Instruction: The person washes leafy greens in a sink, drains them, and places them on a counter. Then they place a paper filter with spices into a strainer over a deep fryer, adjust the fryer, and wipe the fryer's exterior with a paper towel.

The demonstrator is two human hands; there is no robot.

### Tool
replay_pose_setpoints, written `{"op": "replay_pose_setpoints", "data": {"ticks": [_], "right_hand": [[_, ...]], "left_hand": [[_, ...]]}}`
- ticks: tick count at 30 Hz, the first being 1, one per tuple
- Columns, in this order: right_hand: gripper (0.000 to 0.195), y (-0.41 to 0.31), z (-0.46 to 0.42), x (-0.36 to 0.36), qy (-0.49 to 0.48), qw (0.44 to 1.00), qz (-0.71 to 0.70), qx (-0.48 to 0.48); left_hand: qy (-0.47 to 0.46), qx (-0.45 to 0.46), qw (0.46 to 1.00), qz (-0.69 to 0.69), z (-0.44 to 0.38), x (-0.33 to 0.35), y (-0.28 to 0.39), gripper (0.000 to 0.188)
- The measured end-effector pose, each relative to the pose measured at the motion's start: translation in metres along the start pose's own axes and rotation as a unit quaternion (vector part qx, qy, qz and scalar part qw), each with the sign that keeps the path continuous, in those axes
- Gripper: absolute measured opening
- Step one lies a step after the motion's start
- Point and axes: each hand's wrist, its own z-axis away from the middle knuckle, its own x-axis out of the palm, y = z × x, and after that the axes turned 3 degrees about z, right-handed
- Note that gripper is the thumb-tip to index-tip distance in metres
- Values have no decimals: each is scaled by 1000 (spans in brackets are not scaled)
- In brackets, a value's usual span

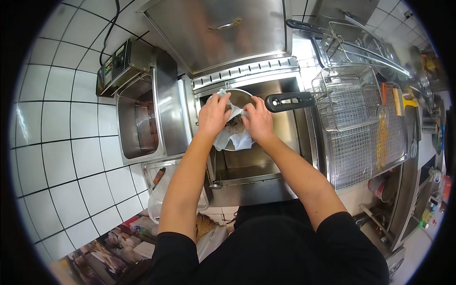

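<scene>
A round metal strainer or pot point(241, 95) rests over the open well of a stainless steel fryer point(256, 190). Inside it lies a crumpled white paper or cloth sheet point(241, 141) with dark residue on it. My left hand point(214, 112) grips the sheet at the upper left of the round rim. At the right side, my right hand point(257, 119) pinches the sheet's edge, its fingers near the rim. A black handle point(290, 102) of a fryer basket reaches in just right of my right hand.
Wire fryer baskets point(349, 98) sit on a perforated tray point(392, 142) at the right. A smaller metal fryer tank point(139, 124) with a control box point(114, 67) stands left. A tray point(205, 199) with a plastic bag point(156, 201) lies lower left. A steel panel point(228, 39) stands behind.
</scene>
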Motion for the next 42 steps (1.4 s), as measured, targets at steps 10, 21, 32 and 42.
{"op": "replay_pose_setpoints", "data": {"ticks": [10,21,32,42], "right_hand": [[50,-10,-6,1,10,999,15,-46],[56,-13,-9,15,-27,993,63,-93],[46,-23,-9,27,-21,987,115,-115],[23,-11,-19,17,116,991,-31,61]], "left_hand": [[60,-128,987,79,-3,14,-7,56],[46,-91,994,26,69,12,-14,30],[128,-177,976,-3,64,22,-16,48],[108,-204,973,-15,57,28,-27,61]]}}
